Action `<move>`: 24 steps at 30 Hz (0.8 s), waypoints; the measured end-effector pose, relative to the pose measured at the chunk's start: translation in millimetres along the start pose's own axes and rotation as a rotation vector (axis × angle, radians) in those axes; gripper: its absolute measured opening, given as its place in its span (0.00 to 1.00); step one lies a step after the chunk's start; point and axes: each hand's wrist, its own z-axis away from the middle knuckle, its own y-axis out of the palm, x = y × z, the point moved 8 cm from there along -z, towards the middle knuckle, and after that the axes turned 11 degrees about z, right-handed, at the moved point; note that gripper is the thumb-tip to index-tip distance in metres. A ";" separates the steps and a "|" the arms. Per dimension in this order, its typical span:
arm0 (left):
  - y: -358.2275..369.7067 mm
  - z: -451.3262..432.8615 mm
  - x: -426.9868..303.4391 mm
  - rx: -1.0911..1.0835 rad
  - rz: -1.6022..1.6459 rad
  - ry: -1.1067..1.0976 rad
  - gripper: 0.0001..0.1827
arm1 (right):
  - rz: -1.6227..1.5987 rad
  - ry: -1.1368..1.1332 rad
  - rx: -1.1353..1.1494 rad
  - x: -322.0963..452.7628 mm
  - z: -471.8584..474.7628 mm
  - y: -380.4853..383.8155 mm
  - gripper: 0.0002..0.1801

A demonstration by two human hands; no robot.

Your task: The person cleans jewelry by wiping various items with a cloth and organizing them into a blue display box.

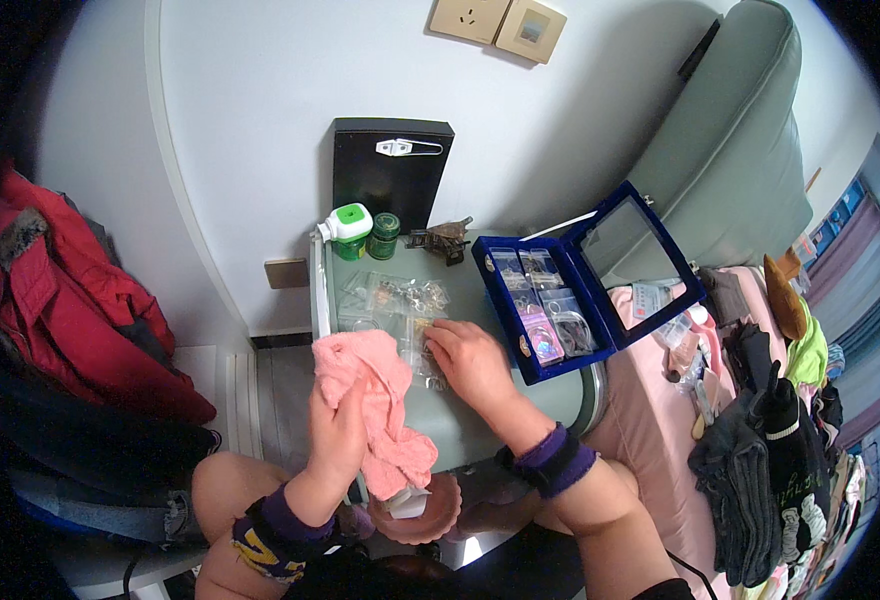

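Note:
My left hand (339, 442) grips a pink terry cloth (369, 397) that hangs over the front left of a grey-green nightstand top (477, 439). The fingertips of my right hand (470, 364) touch small clear zip bags (410, 300) of jewellery spread on the top; whether they pinch one cannot be told. Right of that hand, a blue velvet jewellery box (504, 307) stands with its windowed lid (635, 259) raised, holding bagged pieces in its compartments. One bag inside is pink and shiny (541, 337).
Against the wall are a black box (387, 176), a white-and-green bottle (350, 223), green jars (384, 236) and brown hair claws (444, 240). Below the nightstand's front sits a pink scalloped bowl (451, 506). A bed with pink bedding (642, 420) and folded clothes (740, 480) is at right.

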 end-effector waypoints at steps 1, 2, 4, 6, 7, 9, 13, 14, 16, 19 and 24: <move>2.5 0.2 -2.5 0.004 0.003 0.005 0.14 | -0.008 -0.002 -0.003 -0.1 -0.7 -0.9 0.10; 3.8 1.1 -2.0 -0.001 0.041 -0.007 0.14 | -0.027 -0.005 -0.039 -0.9 0.1 -2.9 0.09; 7.5 1.2 -1.5 -0.009 0.116 -0.029 0.15 | -0.063 -0.010 -0.115 -2.8 1.3 -7.4 0.09; 12.9 1.2 -4.8 0.029 0.131 -0.017 0.17 | -0.090 0.034 -0.163 -1.6 3.9 -14.7 0.08; 15.0 1.4 -6.0 0.047 0.138 -0.013 0.18 | -0.105 0.056 -0.186 0.8 5.3 -20.0 0.08; 14.5 1.5 -0.2 0.027 0.153 -0.034 0.19 | -0.123 0.092 -0.217 10.1 7.3 -33.9 0.08; 25.7 7.8 2.0 0.106 0.139 -0.040 0.21 | -0.481 0.283 -0.176 28.5 22.8 -41.0 0.08; 27.2 9.4 8.4 0.124 0.170 -0.094 0.18 | -0.651 0.372 -0.089 33.5 29.1 -34.7 0.09; 34.7 10.8 -1.1 0.181 -0.026 -0.004 0.15 | -0.828 0.453 0.035 46.2 40.3 -30.2 0.09; 32.3 10.8 1.1 0.089 -0.061 0.125 0.17 | -1.016 0.453 0.050 61.0 50.3 -27.2 0.11; 33.9 14.5 -7.6 0.030 -0.149 0.203 0.18 | -1.149 0.471 0.112 56.2 65.5 -26.8 0.11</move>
